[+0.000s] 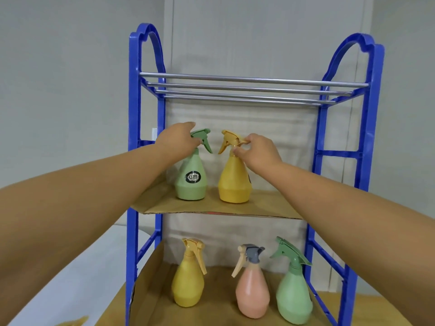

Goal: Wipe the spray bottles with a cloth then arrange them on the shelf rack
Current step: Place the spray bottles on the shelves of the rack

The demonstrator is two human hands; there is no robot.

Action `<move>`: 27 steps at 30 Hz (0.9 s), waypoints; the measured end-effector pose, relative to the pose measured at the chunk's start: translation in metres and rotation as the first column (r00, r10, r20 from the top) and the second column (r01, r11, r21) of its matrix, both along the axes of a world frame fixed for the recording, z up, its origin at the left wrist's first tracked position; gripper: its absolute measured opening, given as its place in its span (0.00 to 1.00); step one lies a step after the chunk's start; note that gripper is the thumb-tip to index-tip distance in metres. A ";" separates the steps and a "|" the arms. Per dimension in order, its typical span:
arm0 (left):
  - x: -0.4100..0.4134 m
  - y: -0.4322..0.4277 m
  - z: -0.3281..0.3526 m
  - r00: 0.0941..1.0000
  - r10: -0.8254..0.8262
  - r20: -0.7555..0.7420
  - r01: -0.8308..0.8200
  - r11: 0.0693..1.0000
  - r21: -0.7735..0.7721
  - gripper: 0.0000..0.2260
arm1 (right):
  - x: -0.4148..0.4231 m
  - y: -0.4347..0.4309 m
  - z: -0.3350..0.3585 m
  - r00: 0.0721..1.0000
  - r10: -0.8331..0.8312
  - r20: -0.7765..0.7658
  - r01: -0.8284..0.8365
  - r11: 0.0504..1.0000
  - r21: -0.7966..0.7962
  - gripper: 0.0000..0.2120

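Spray bottles (191,184) fill two levels of the blue rack (133,161). At mid-frame the left hand (179,140) curls round the head of the green bottle (191,171), and just right of it the right hand (255,149) pinches the neck of the yellow bottle (234,182); both bottles stand upright on the cardboard shelf (266,205). Along the bottom a second yellow bottle (188,285), a pink bottle (253,295) and a second green bottle (294,297) already stand placed, so arranging looks nearly finished, and neither hand holds a cloth.

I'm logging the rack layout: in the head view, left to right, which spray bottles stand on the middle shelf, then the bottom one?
Middle cardboard shelf: upper green plastic spray bottle, upper yellow plastic spray bottle. Bottom cardboard shelf: lower yellow plastic spray bottle, pink plastic spray bottle with grey head, lower green plastic spray bottle.
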State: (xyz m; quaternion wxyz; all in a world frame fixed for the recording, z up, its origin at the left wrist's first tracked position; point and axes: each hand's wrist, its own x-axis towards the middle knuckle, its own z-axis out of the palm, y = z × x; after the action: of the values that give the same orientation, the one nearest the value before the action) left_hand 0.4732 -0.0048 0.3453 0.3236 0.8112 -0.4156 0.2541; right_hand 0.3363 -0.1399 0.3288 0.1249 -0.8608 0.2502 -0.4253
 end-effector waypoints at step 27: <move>-0.083 0.324 -0.154 0.968 0.221 0.123 -0.239 0.957 0.165 0.12 | 0.041 0.268 -0.219 0.589 0.445 -0.674 -0.595 0.804 0.010 0.12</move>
State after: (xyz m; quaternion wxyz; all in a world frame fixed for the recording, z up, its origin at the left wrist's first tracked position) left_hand 0.3904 0.3190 0.1914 0.1961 0.8656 -0.3555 0.2933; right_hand 0.3774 0.1283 0.1099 0.0556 -0.9954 -0.0347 -0.0699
